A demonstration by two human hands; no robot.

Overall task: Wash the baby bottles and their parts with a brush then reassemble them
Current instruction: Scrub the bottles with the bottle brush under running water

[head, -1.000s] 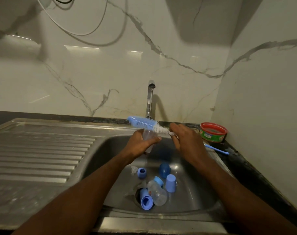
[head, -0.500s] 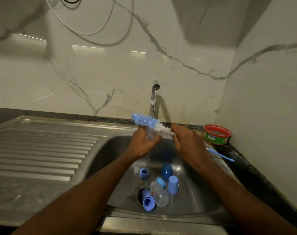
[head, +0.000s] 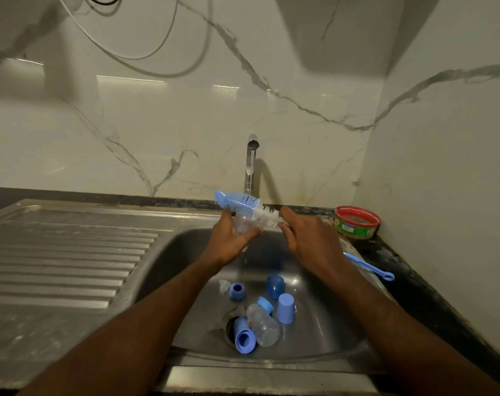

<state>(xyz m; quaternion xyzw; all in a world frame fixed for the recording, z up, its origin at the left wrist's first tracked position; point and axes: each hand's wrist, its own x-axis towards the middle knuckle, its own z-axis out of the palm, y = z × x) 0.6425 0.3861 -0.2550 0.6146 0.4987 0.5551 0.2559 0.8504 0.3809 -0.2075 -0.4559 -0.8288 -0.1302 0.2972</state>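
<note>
My left hand [head: 228, 241] grips a small clear bottle [head: 243, 222] over the sink bowl [head: 180, 252]. My right hand [head: 308, 238] holds the blue-and-white bottle brush [head: 247, 207] by its handle, and the bristles lie across the top of the bottle. A thin stream of water falls from the tap [head: 251, 161] just behind the brush. On the bowl's floor lie another clear bottle [head: 261, 327] with a blue collar, a blue cap [head: 244, 337] over the drain, two more blue caps [head: 286, 308] [head: 275, 286], a blue ring [head: 237, 291] and a clear teat [head: 224, 287].
A ribbed steel draining board [head: 65, 258] stretches to the left of the bowl. At the right, on the dark counter, stand a red-rimmed green tub [head: 357, 222] and a thin blue brush [head: 371, 267]. Marble walls close off the back and right.
The hands, bottle and brush keep nearly the same pose. The view has shifted slightly between frames.
</note>
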